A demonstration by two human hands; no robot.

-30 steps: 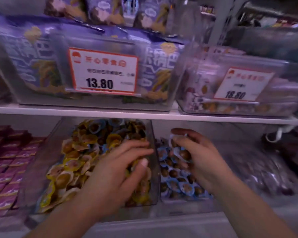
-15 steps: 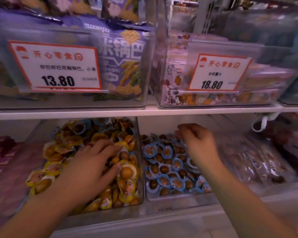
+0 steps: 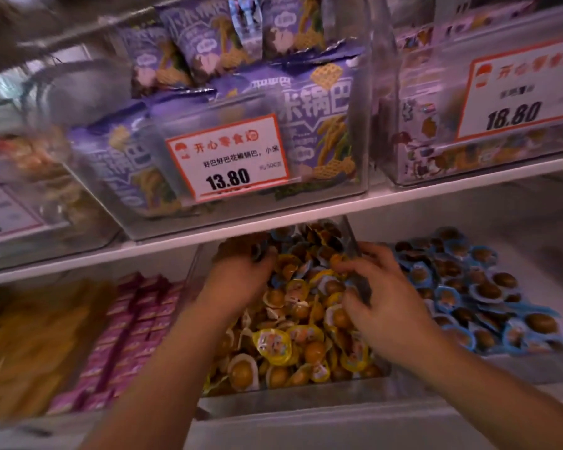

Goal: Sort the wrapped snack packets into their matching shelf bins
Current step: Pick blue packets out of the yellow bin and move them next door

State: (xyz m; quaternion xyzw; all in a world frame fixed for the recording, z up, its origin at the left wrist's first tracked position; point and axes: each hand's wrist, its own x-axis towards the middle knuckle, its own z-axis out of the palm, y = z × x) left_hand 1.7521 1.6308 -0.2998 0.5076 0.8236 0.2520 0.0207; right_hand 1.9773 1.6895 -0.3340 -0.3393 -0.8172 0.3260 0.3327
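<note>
A clear bin [image 3: 293, 396] on the lower shelf is heaped with yellow-wrapped snack packets [image 3: 273, 347]; a few blue-wrapped ones lie mixed in at its back. To its right is a pile of blue-wrapped packets [image 3: 468, 287]. My left hand [image 3: 241, 277] reaches deep into the yellow bin, its fingers curled round a clump of packets at the back. My right hand [image 3: 384, 293] hangs over the divider wall between the two piles, with its fingertips curled on an orange-yellow packet [image 3: 338, 263]. Blur hides the exact grip of both hands.
Pink boxes [image 3: 137, 323] and yellow bags [image 3: 30, 345] fill the lower shelf to the left. The white shelf edge [image 3: 306, 219] runs just above my hands. It carries bins of purple bags [image 3: 319, 125] with price tags 13.80 [image 3: 228, 157] and 18.80 [image 3: 517, 92].
My right hand left the blue pile and moved left to the divider and the yellow bin. My left hand pushed further back into the yellow bin. The camera swung right and closer.
</note>
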